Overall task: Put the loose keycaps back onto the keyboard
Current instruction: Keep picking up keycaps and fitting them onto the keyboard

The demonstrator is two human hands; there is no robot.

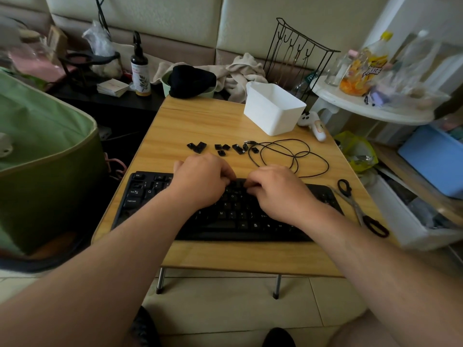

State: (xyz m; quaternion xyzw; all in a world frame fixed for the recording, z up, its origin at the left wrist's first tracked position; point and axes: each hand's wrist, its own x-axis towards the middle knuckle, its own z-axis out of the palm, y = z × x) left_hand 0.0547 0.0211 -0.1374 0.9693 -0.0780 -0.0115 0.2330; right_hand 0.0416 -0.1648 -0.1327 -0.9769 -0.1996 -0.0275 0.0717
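Both hands meet over the keyboard's [225, 216] upper rows, left hand [200, 181] and right hand [278, 189] with fingers curled; whether either grip pinches a keycap I cannot tell. Loose keycaps [220, 148] lie in a row on the worktop [200, 121] just beyond the left hand, nearer it.

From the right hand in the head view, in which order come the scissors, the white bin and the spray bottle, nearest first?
From the right hand:
1. Scissors, just to its right at the table's edge.
2. White bin, beyond it at the table's far side.
3. Spray bottle, far back and to the left, off the table.
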